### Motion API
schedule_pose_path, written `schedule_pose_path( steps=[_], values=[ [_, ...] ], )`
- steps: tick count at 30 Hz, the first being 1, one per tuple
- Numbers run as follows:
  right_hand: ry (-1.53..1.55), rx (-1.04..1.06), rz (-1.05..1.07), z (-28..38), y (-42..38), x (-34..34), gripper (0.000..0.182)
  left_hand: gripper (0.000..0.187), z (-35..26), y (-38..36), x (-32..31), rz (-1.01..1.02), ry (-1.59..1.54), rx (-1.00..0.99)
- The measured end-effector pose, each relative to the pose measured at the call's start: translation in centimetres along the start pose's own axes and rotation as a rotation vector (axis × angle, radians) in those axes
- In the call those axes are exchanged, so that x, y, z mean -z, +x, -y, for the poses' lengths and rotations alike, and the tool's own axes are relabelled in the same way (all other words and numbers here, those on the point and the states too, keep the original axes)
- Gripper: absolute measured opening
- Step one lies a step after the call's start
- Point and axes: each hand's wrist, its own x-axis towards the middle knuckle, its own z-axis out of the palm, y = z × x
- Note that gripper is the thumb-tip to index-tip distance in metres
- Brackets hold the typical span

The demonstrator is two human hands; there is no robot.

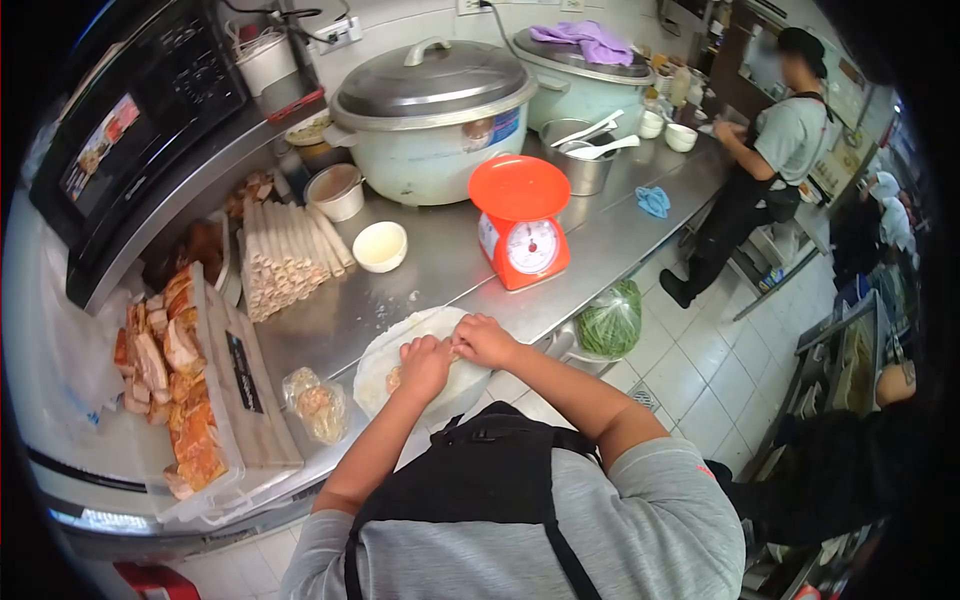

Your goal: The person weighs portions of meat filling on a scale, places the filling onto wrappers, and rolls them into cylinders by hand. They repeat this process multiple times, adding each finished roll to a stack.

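Note:
A thin round white wrapper sheet [380,355] lies at the front edge of the steel counter. My left hand [425,365] is on it with its fingers curled over the sheet. Close beside it, my right hand [482,341] has its fingers bent at the wrapper's right side. A bit of pinkish filling [393,380] shows to the left of my left hand; what lies under my fingers is hidden. A clear plastic bag of filling [316,405] sits left of the sheet. Behind it, long thin rolls [290,250] are piled up.
An orange kitchen scale [525,225], a small cream bowl [380,246] and a large lidded cooker [430,130] stand behind. At left is a plastic bin of meat pieces [190,390]. A bag of greens [608,320] sits below the counter's edge. A co-worker [785,140] stands farther right.

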Motion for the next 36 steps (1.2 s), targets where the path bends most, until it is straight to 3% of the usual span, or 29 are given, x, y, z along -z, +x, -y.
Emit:
schedule_pose_path(
  steps=[3, 4, 7, 10, 13, 19, 23, 32, 36],
  values=[
    [-0.049, 0.102, -0.128, 0.2, -0.4, 0.2, 0.022, 0.026, -0.3, -0.4, 0.1, -0.062, 0.015, -0.022],
    [-0.108, 0.097, -0.003, 0.7, -0.5, 1.0, 0.038, 0.028, -0.3, -0.2, -0.1, -0.063, 0.021, -0.023],
    [-0.116, 0.036, 0.072, -0.1, -0.2, -0.2, 0.045, 0.035, 0.0, -0.4, -0.8, -0.048, 0.033, -0.008],
    [-0.086, -0.008, 0.150, -0.5, 0.0, 0.3, 0.040, 0.038, 0.1, -0.5, -0.6, -0.035, 0.028, -0.007],
    [-0.089, 0.054, -0.016, 0.0, -0.7, 1.4, 0.028, 0.039, -0.5, -0.6, 0.3, -0.058, 0.045, -0.024],
    [-0.109, 0.042, 0.078, -0.9, -0.3, 0.8, 0.037, 0.040, 0.2, -0.9, -0.5, -0.111, 0.053, -0.005],
    [-0.025, 0.044, 0.054, 0.1, -0.5, 2.1, 0.029, 0.037, 1.0, -1.8, 0.9, -0.080, -0.019, 0.031],
    [-0.014, -0.065, 0.098, 0.6, 0.2, 0.2, 0.030, 0.037, 1.3, -2.3, 1.7, -0.116, -0.117, 0.074],
    [-0.115, 0.052, -0.073, 3.1, 0.4, 0.8, 0.016, 0.034, 1.5, -2.3, 2.1, -0.078, -0.157, 0.111]
  ],
)
